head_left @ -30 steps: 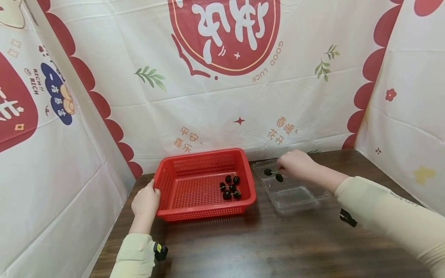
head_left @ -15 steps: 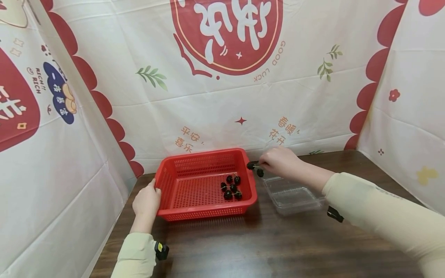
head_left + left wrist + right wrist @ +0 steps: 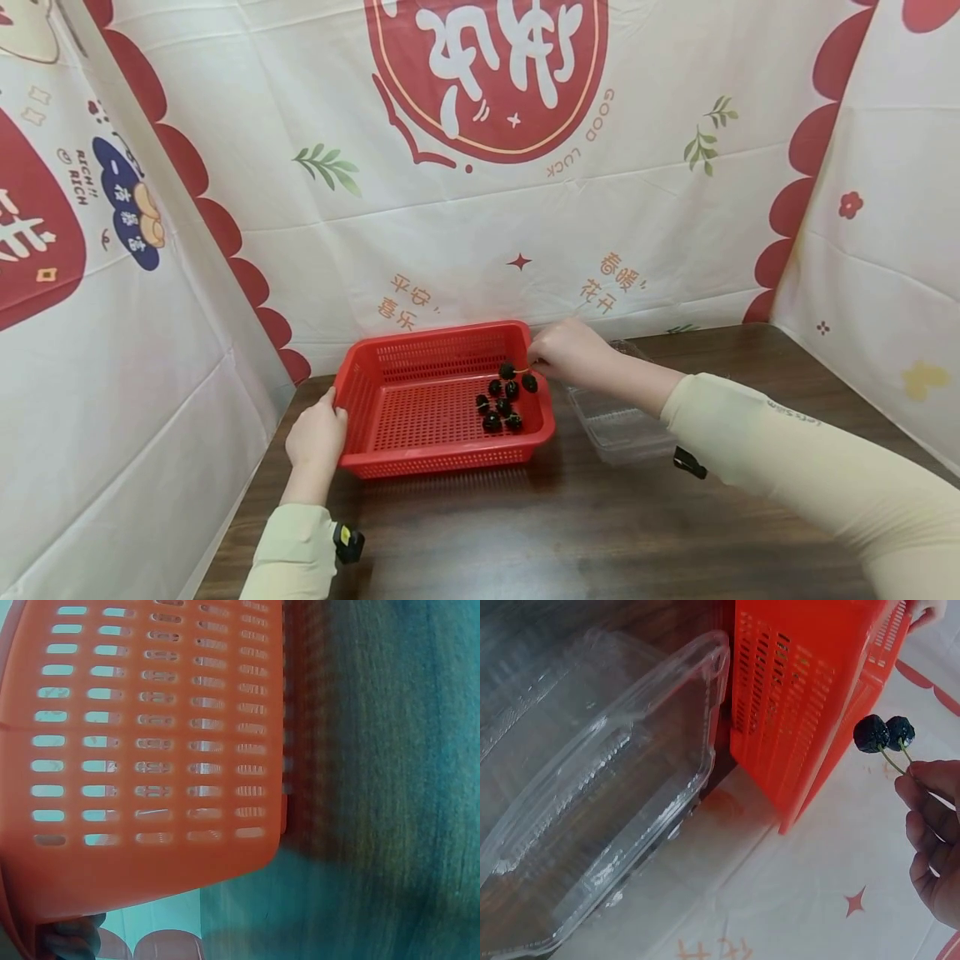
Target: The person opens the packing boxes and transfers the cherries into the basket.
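Note:
My left hand (image 3: 317, 429) grips the left rim of a red plastic basket (image 3: 435, 457) with slotted walls. Its fingertips (image 3: 75, 937) show beneath the rim in the left wrist view. My right hand (image 3: 572, 354) pinches the thin green stems of two dark cherries (image 3: 871, 733), over the basket's right end in the head view. Several more dark cherries (image 3: 492, 421) lie on the basket floor near its right wall. To the right of the basket stands a see-through plastic box (image 3: 618, 433), partly hidden by my right hand and forearm.
Basket and box stand on a dark wood table (image 3: 480, 533). A white printed cloth (image 3: 450, 225) hangs close behind them, with more cloth on both sides.
My right hand has carried the two cherries leftward from above the see-through box to above the basket's right end. The left hand keeps its grip on the rim.

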